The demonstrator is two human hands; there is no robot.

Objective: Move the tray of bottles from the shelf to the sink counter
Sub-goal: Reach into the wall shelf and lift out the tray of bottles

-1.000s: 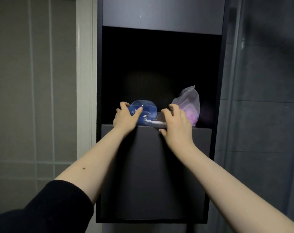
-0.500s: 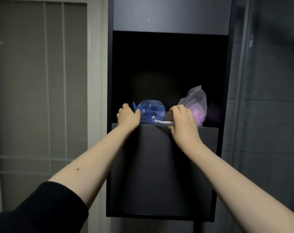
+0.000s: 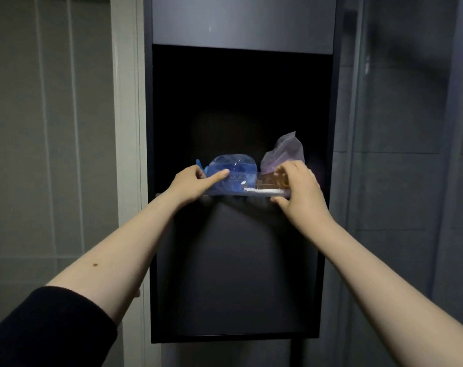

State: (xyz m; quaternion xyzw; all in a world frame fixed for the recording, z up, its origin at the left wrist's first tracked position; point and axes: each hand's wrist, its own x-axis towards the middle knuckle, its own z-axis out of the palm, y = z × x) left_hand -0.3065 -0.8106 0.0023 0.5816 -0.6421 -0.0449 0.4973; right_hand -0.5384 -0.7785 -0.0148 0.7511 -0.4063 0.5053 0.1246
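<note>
Dark shelf [image 3: 304, 198], dim grey-walled room: clear tray [image 3: 262, 191] at front edge, left hand [image 3: 192, 185] and right hand [image 3: 299, 193] clasping its ends.

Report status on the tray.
Left hand and right hand gripping the tray ends. Tray at shelf edge, bottles aboard. Nothing blocking.

A single head-worn wide-angle camera faces forward, square to a dark cabinet [image 3: 238, 260] that fills the centre of the frame at arm's reach. Its open shelf [image 3: 241, 115] occupies the upper centre. Both forearms enter from the lower corners and converge at mid-frame; no second view overlaps this one.
</note>
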